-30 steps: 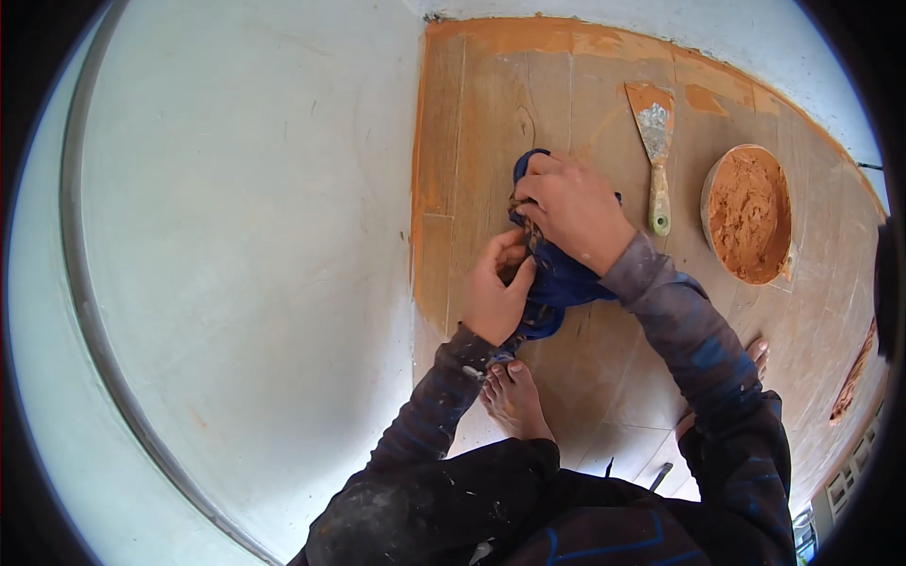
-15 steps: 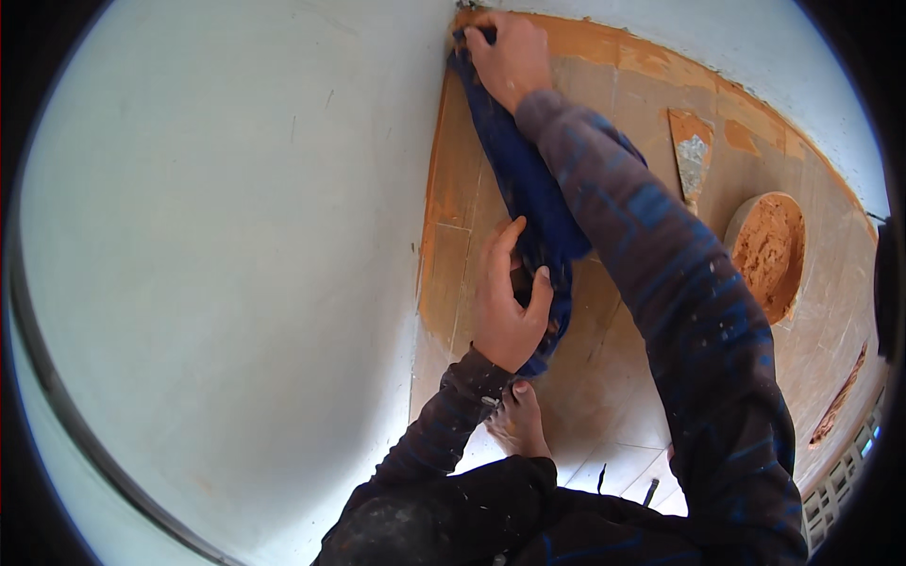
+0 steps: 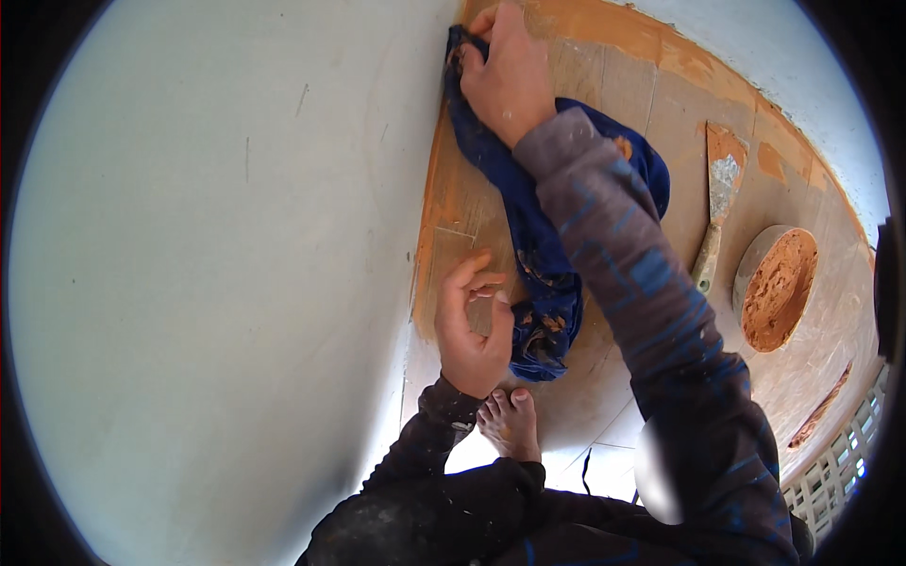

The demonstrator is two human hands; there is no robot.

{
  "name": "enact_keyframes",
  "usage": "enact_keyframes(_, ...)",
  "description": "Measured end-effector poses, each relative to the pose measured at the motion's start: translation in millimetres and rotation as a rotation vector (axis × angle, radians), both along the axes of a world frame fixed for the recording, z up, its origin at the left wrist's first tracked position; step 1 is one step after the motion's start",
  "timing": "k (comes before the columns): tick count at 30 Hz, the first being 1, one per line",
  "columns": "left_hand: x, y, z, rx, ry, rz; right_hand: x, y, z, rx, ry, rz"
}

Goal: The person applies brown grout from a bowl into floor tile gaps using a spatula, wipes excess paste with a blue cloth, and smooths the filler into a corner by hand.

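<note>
A dark blue cloth point(image 3: 538, 222), smeared with orange-brown paste, trails over the wood-look floor tiles. At its far end, in the corner by the white wall, my right hand point(image 3: 510, 75) grips it with fingers closed. My left hand point(image 3: 475, 330) hovers just left of the cloth's near end. Its fingers are curved and apart, with nothing in them. Orange filler lies in a strip point(image 3: 604, 30) along the floor's far edge and down the left wall's foot.
A putty knife point(image 3: 722, 193) with a paste-covered blade lies right of the cloth. Beside it stands a round tub point(image 3: 776, 288) of orange-brown filler. My bare foot point(image 3: 510, 424) is on the floor below the cloth. A white lattice crate point(image 3: 840, 467) shows at the lower right.
My left hand has moved left and a little nearer, away from the cloth. The cloth now bends and spreads to the right, its far end still in my right hand.
</note>
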State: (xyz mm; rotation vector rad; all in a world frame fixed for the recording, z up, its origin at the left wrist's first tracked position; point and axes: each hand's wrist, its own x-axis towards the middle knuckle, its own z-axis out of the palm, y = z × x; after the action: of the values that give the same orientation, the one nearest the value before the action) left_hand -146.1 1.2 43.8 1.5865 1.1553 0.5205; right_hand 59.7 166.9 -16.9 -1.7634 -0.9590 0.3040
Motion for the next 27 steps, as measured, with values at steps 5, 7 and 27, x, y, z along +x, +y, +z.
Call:
enact_keyframes(5, -6, -3, 1, 0.026, -0.024, 0.143, -44, -35, 10, -0.007, 0.093, 0.037)
enact_keyframes(7, -6, -7, -2, 0.008, -0.018, 0.251, -65, -55, 14, -0.092, 0.146, 0.073)
enact_keyframes(27, 14, -21, 19, 0.125, -0.008, -0.053, 27, -11, 21, -0.172, 0.111, -0.028)
